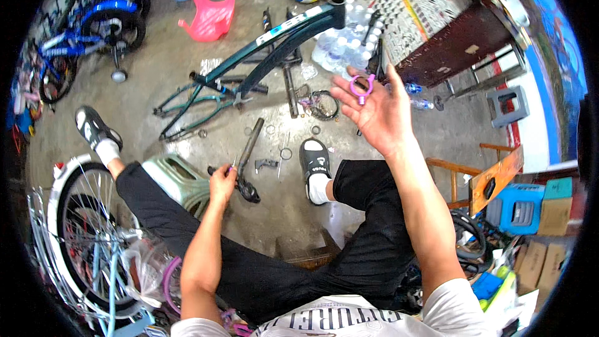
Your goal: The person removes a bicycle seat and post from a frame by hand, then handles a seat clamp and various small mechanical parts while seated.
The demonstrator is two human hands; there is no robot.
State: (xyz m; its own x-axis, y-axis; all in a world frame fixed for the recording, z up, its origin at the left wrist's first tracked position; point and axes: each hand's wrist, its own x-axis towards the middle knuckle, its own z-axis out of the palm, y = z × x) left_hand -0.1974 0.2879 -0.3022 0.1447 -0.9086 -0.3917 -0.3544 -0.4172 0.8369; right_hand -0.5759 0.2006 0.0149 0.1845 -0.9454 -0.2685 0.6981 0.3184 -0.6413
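Note:
My right hand (pixel 380 115) is raised palm up at the centre right, carrying a purple ring-shaped clamp (pixel 360 90), apparently a bicycle seatpost clamp, across its outstretched fingers. Low on the left, my left hand (pixel 223 182) is closed in a pinch on something thin and dark that I cannot make out. Beside it a grey tube (pixel 251 143) and a black part (pixel 248 191) lie close by. Ahead on the floor rests a dark teal bicycle frame (pixel 215 75). Small rings (pixel 316 130) and a black bracket-like piece (pixel 266 163) are scattered between my feet.
A pale green stool (pixel 175 178) and a white-rimmed wheel (pixel 59 212) flank my left leg. Blue bicycles (pixel 93 31), a pink stool (pixel 211 14), and packed water bottles (pixel 346 40) stand farther off. A wooden stool (pixel 496 178) is at the right.

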